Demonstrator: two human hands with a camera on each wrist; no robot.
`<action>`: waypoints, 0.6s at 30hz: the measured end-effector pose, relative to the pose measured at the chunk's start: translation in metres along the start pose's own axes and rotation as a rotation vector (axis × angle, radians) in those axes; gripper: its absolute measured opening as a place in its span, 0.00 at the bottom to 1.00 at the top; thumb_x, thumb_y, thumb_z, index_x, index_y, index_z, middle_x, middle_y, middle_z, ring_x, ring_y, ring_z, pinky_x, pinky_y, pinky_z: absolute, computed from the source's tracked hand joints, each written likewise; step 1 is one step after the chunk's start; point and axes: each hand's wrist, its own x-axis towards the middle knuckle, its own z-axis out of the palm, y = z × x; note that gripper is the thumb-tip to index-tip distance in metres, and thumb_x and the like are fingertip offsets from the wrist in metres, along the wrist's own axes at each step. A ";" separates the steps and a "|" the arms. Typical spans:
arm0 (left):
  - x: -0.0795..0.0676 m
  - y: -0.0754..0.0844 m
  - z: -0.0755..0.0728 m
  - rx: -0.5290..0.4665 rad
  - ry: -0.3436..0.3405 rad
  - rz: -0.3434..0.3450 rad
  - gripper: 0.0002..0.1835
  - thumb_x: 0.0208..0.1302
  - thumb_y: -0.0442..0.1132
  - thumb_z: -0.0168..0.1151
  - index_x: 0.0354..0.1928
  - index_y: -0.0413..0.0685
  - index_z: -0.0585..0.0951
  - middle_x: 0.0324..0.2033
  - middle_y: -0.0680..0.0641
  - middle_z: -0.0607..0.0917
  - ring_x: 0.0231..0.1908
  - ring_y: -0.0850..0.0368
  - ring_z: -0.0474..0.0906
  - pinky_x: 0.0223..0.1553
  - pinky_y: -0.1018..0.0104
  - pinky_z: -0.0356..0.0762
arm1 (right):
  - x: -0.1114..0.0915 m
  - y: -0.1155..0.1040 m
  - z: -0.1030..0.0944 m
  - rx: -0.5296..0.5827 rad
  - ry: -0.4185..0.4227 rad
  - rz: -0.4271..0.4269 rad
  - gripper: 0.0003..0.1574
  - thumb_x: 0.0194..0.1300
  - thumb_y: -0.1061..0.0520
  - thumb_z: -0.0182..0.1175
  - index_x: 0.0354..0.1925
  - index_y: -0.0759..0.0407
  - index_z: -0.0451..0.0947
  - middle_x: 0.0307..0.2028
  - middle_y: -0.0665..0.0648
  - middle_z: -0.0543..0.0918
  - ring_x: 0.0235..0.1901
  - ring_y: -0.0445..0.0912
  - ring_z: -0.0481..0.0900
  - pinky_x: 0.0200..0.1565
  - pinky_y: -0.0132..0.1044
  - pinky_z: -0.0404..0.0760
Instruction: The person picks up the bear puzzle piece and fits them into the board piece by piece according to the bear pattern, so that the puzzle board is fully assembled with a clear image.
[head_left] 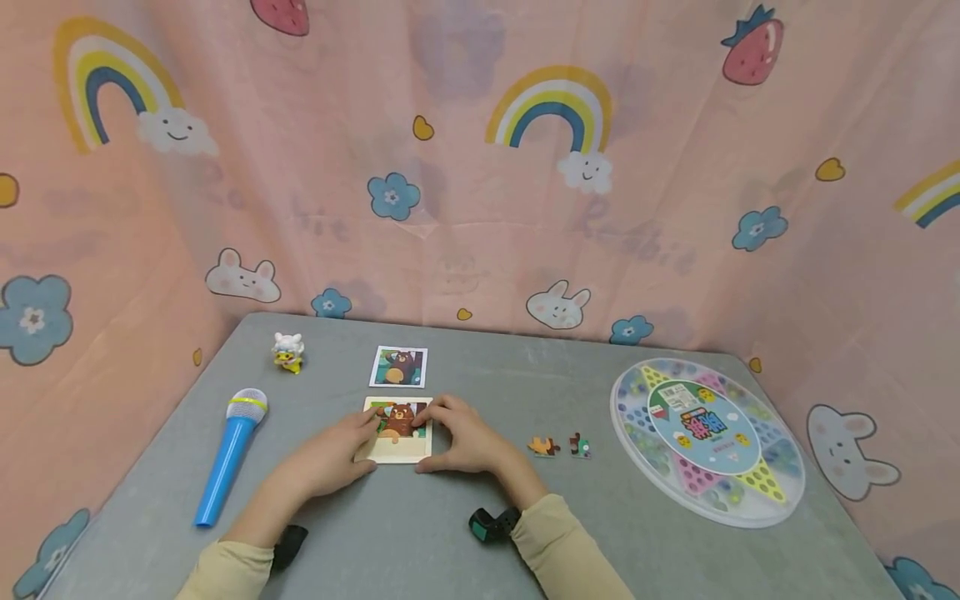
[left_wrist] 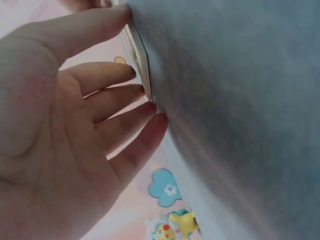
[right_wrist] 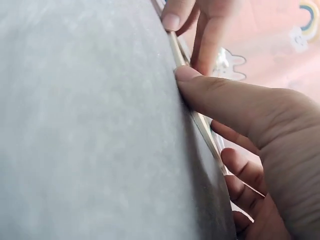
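Note:
A small puzzle board (head_left: 397, 451) with a cream frame lies on the grey table, its brown bear picture in the upper part and a bare strip along the near part. My left hand (head_left: 336, 450) holds the board's left side, thumb near the front corner and fingers further up. From the right, my right hand (head_left: 468, 437) holds the other side, thumb at the near edge and fingertips on the picture. Beyond the board lies a bear picture card (head_left: 399, 367). Two loose puzzle pieces, an orange-brown one (head_left: 543, 447) and a green-brown one (head_left: 580, 446), lie right of my right hand.
A blue toy microphone (head_left: 228, 458) lies to the left, with a small white-and-yellow figurine (head_left: 288, 353) behind it. A round Chinese checkers board (head_left: 708, 442) sits at the right. A patterned pink curtain (head_left: 465, 250) hangs behind the table (head_left: 420, 533).

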 end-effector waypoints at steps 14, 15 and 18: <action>-0.005 -0.006 -0.001 -0.028 0.019 -0.026 0.38 0.70 0.43 0.71 0.73 0.26 0.70 0.75 0.26 0.67 0.75 0.28 0.65 0.73 0.35 0.65 | -0.040 0.018 -0.040 0.120 0.147 0.073 0.31 0.67 0.52 0.75 0.63 0.63 0.80 0.56 0.61 0.84 0.53 0.54 0.80 0.56 0.52 0.81; -0.004 -0.006 -0.001 -0.027 0.020 -0.025 0.38 0.70 0.43 0.72 0.73 0.26 0.70 0.75 0.26 0.67 0.75 0.28 0.65 0.73 0.35 0.65 | -0.044 0.020 -0.043 0.113 0.161 0.089 0.30 0.67 0.51 0.75 0.62 0.63 0.81 0.55 0.61 0.84 0.53 0.54 0.80 0.56 0.52 0.81; -0.004 -0.005 -0.001 -0.033 0.016 -0.035 0.39 0.71 0.44 0.71 0.74 0.25 0.69 0.76 0.26 0.66 0.75 0.28 0.64 0.74 0.35 0.64 | -0.059 0.027 -0.049 0.074 0.195 0.128 0.26 0.69 0.51 0.73 0.59 0.62 0.83 0.52 0.58 0.85 0.50 0.52 0.80 0.53 0.50 0.81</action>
